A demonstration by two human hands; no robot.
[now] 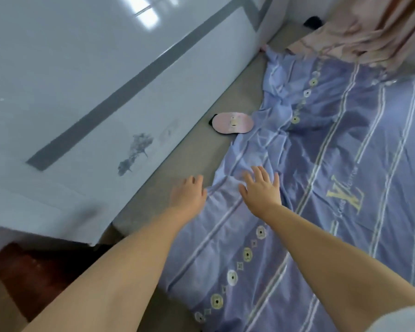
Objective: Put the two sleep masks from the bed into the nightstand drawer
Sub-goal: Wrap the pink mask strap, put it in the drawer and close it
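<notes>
A pink sleep mask (233, 122) with a black edge lies flat on the grey mattress (197, 154), just left of the blue striped quilt (321, 164). Only this one mask shows; no second mask or nightstand drawer is clearly in view. My left hand (189, 194) reaches out over the mattress at the quilt's near edge, fingers apart and empty. My right hand (261, 188) hovers over the quilt beside it, fingers spread, holding nothing. Both hands are well short of the mask.
A glossy white headboard (94, 92) with a grey stripe runs along the left. Pink curtain fabric (359, 32) drapes onto the bed's far corner, with a dark object (313, 21) behind it. Dark red-brown wood (27, 271) shows at the lower left.
</notes>
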